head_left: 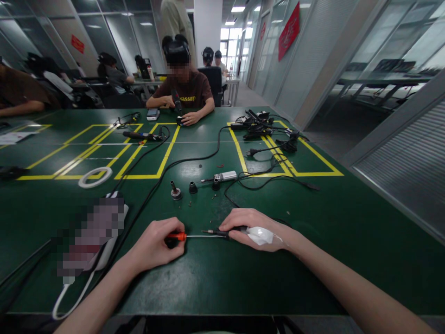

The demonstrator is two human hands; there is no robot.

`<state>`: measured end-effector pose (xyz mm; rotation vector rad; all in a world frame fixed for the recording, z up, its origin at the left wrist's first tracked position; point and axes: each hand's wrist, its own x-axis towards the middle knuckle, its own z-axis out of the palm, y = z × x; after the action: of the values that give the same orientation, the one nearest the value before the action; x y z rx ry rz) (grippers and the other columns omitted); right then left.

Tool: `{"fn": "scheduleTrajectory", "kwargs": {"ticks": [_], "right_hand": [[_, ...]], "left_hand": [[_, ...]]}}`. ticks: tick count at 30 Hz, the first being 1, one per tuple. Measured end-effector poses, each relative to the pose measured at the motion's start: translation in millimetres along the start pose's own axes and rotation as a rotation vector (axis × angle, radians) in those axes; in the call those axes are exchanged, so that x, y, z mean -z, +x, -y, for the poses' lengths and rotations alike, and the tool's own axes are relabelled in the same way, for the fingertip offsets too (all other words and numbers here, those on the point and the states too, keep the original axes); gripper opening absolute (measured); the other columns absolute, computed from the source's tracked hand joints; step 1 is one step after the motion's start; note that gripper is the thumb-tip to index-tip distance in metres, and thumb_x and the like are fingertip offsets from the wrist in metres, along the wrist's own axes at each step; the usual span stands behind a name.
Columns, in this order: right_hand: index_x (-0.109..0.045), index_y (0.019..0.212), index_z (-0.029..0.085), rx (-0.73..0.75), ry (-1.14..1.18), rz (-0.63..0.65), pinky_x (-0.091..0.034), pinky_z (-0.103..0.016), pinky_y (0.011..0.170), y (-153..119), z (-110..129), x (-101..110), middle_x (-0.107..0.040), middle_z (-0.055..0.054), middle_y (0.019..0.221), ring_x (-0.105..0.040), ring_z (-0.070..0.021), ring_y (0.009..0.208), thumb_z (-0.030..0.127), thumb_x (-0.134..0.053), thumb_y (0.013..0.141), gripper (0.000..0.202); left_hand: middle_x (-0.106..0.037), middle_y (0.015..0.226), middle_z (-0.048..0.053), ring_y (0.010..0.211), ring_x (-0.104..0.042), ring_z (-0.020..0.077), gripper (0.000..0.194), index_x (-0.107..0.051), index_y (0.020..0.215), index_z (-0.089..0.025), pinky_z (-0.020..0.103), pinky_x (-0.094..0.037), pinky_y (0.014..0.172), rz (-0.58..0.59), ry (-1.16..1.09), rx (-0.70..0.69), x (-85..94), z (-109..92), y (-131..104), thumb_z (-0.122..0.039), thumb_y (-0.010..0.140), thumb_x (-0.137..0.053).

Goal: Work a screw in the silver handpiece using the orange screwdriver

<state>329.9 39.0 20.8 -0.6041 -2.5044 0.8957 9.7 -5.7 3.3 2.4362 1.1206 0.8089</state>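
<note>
In the head view, my left hand [158, 242] is closed around the orange handle of a screwdriver [179, 236]. Its thin shaft points right, towards my right hand [252, 225]. That hand grips a slim black tool handle [224, 234] with a narrow metal end pointing left. The screwdriver's tip reaches this handle; whether they touch I cannot tell. A white patch [260, 235] covers part of my right hand near the wrist. Beyond both hands lie a silver cylindrical piece [225, 176], a metal-and-black nozzle part [175, 191], black collars [193, 187] and small screws [189, 203].
Black cables [177, 162] cross the green table [222, 287]. A pile of black cords [257, 123] lies at the far right. At the left are a white ring [95, 177] and a blurred-out object [92, 234]. Across the table a person [187, 88] handles a tool.
</note>
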Motion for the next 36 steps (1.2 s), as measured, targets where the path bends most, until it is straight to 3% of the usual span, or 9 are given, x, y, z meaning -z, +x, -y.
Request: {"fn": "scheduleTrajectory", "kwargs": {"ticks": [28, 36], "right_hand": [[-0.078, 0.113, 0.015, 0.006, 0.010, 0.003, -0.057, -0.038, 0.093, -0.8, -3.4, -2.3, -0.081, -0.013, 0.113, -0.075, -0.0228, 0.101, 0.026, -0.059, 0.104, 0.024], [-0.078, 0.113, 0.015, 0.004, 0.005, 0.004, -0.057, -0.038, 0.093, -0.9, -2.6, -1.1, -0.081, -0.013, 0.113, -0.075, -0.0228, 0.102, 0.026, -0.059, 0.104, 0.024]], "left_hand": [[-0.065, 0.066, -0.004, 0.052, -0.057, 0.0083, 0.009, -0.066, 0.083, -0.019, 0.018, -0.042, 0.055, -0.006, 0.009, -0.062, 1.9, -4.5, 0.4, -0.013, 0.084, -0.059], [-0.064, 0.070, -0.004, 0.057, -0.057, 0.0100, 0.008, -0.062, 0.085, -0.020, 0.018, -0.043, 0.058, 0.037, -0.009, 0.025, 2.0, -4.0, 0.7, -0.013, 0.082, -0.059]]}}
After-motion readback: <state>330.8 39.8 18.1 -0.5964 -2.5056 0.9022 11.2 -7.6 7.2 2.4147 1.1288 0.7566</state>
